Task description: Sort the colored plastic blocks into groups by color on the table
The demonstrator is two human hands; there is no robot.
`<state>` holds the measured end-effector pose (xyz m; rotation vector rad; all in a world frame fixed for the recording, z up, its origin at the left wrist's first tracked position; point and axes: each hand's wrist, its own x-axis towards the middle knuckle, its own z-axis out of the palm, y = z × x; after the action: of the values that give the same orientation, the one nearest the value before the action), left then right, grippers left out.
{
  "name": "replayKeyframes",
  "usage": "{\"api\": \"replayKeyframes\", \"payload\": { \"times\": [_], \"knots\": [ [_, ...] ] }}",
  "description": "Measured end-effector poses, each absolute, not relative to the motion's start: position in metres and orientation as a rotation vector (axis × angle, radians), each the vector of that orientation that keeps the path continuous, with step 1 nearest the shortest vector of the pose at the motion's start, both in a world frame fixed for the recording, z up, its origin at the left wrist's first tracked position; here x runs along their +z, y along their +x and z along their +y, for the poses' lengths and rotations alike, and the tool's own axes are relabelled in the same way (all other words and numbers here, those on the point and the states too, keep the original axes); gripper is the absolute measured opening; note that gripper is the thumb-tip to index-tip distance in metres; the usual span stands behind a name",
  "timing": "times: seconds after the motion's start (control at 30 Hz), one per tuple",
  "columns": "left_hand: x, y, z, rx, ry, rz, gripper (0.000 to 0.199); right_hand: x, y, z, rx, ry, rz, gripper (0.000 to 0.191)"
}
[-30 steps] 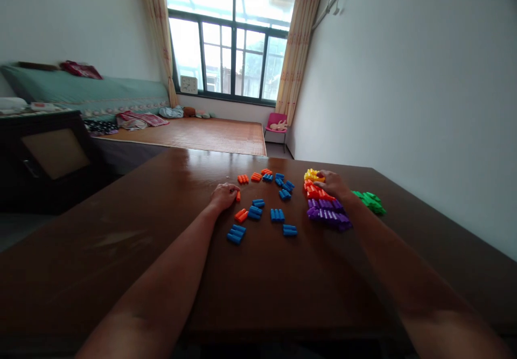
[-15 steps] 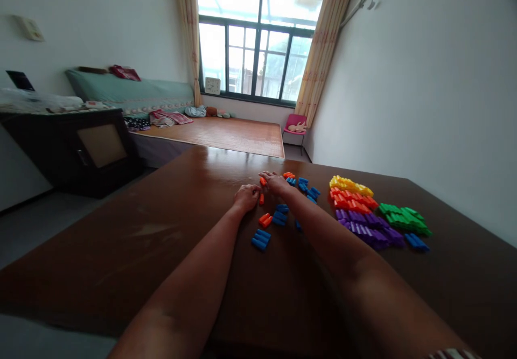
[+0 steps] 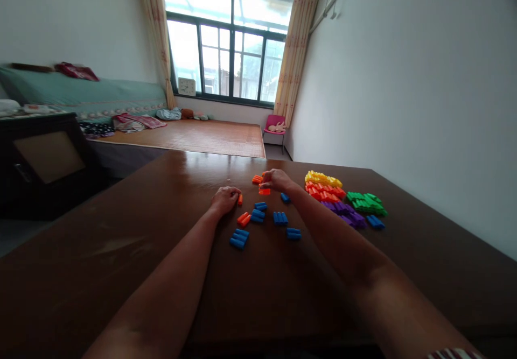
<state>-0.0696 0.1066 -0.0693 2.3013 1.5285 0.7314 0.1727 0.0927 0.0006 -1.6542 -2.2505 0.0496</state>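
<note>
My left hand [image 3: 225, 199] rests on the table with its fingers curled, gripping a small orange block [image 3: 239, 199] at the fingertips. Farther right, my right hand [image 3: 277, 179] pinches an orange ridged block [image 3: 264, 191] just beyond the blue ones. Another orange block [image 3: 257, 179] lies behind it, partly hidden by the fingers. Between my forearms are several blue ridged blocks [image 3: 280, 218] and an orange-red block [image 3: 244, 219]. One blue block [image 3: 239, 239] is nearest to me on the left.
On the right of the brown table [image 3: 133, 262] lie rows of yellow [image 3: 323, 178], orange-red [image 3: 324, 191], purple [image 3: 343, 213] and green blocks [image 3: 367, 203], with a blue block [image 3: 375, 222] beside them. A bed [image 3: 210, 138] and a dark cabinet [image 3: 44, 160] stand beyond.
The view has turned right. My hands have moved apart, the right one drawing away to the right with an orange block. More blue blocks now show beside my right forearm.
</note>
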Motion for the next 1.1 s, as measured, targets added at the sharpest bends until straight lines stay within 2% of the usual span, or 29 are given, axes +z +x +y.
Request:
{"api": "replayKeyframes", "payload": {
  "times": [0.17,0.3,0.4,0.67,0.87,1.0,1.1],
  "knots": [
    [-0.073,-0.071,0.114,0.729,2.337,1.523,0.030,0.012,0.300,0.031,0.138,-1.908,-1.672,0.036],
    [-0.071,-0.070,0.114,0.704,2.367,1.576,0.029,0.004,0.399,-0.014,-0.039,-2.300,-1.348,0.028],
    [-0.068,-0.069,0.114,0.677,2.383,1.597,0.030,-0.008,0.430,-0.031,-0.130,-2.519,-1.320,0.024],
    [-0.074,-0.070,0.120,0.708,2.354,1.584,0.028,-0.024,0.425,-0.023,-0.094,-2.621,-1.364,0.020],
    [-0.074,-0.069,0.120,0.703,2.361,1.576,0.029,-0.020,0.425,-0.027,0.130,-2.607,-1.385,0.021],
    [-0.070,-0.069,0.115,0.698,2.377,1.567,0.029,-0.008,0.402,-0.025,-0.148,-2.573,-1.418,0.024],
    [-0.068,-0.068,0.110,0.689,2.372,1.580,0.029,0.003,0.347,-0.014,-0.287,-2.288,-1.670,0.028]
  ]
}}
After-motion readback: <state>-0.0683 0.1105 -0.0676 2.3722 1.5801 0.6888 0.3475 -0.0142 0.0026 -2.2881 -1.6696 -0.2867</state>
